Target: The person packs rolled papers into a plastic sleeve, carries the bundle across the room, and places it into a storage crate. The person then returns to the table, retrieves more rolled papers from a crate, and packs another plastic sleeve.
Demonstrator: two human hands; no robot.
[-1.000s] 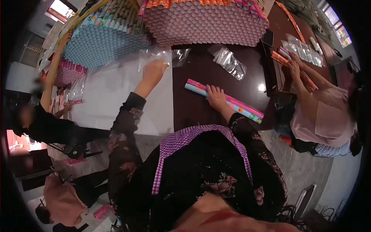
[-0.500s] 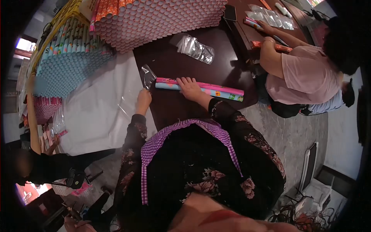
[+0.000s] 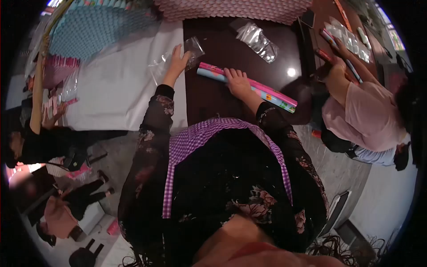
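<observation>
Two rolls of wrapping paper, a pink one (image 3: pixel 271 90) and a light blue one (image 3: pixel 211 74), lie side by side at a slant on the dark table. My right hand (image 3: pixel 239 83) lies across both, its fingers curled over them. Beyond their left end, my left hand (image 3: pixel 176 66) is over the white sheet's edge, fingers apart. A clear plastic bag (image 3: pixel 194 46) lies at its fingertips; whether they touch it is hard to tell. Another clear film (image 3: pixel 158 67) shows left of that hand.
A stack of clear bags (image 3: pixel 258 41) lies farther back on the table. Large piles of pink rolls (image 3: pixel 235 10) and blue rolls (image 3: pixel 98 31) stand behind. Co-workers handle things at the right (image 3: pixel 356 107) and left (image 3: pixel 44 147). A white sheet (image 3: pixel 115 84) covers the table's left part.
The view has tilted and shifted, so the table sits higher. My left hand has reached forward and its fingers have spread beside the bag. My right hand stays on the rolls.
</observation>
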